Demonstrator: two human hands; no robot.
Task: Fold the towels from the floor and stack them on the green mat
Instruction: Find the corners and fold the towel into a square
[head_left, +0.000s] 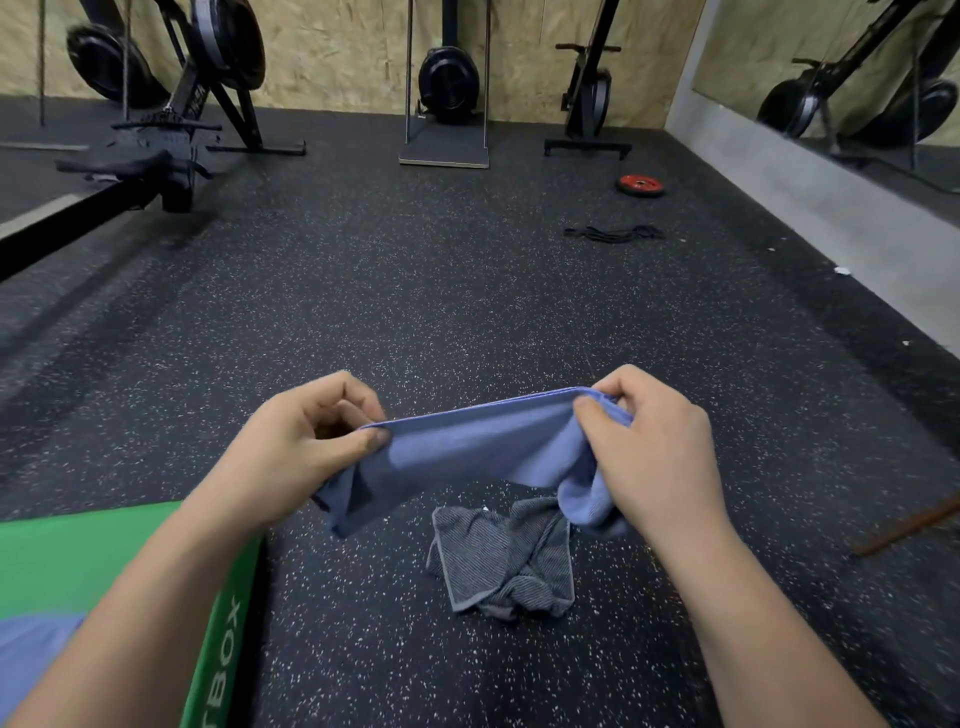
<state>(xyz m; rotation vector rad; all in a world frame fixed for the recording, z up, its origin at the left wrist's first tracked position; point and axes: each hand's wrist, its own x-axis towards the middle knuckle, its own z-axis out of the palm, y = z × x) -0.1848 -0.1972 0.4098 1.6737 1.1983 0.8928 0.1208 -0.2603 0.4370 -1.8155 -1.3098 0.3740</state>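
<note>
Head view, centre frame: blue towel (467, 441) held off the floor (467, 286), pinched at one top corner by left hand (306, 441) and at the other by right hand (649, 447), slack bunched below right hand. Long axis left to right, rising slightly rightward. Green mat (104, 551) at lower left, on left hand's side, so nearer it; probably a leftward carry once folded. Grey towel (504, 556) crumpled on floor at lower centre, below the blue one, not yet folded.

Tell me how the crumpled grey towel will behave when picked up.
Probably floppy: the grey towel lies crumpled in soft folds, and the held blue towel sags similarly. Likely light, being thin cloth. Unlikely to slip; its ribbed weave looks grippy.
</note>
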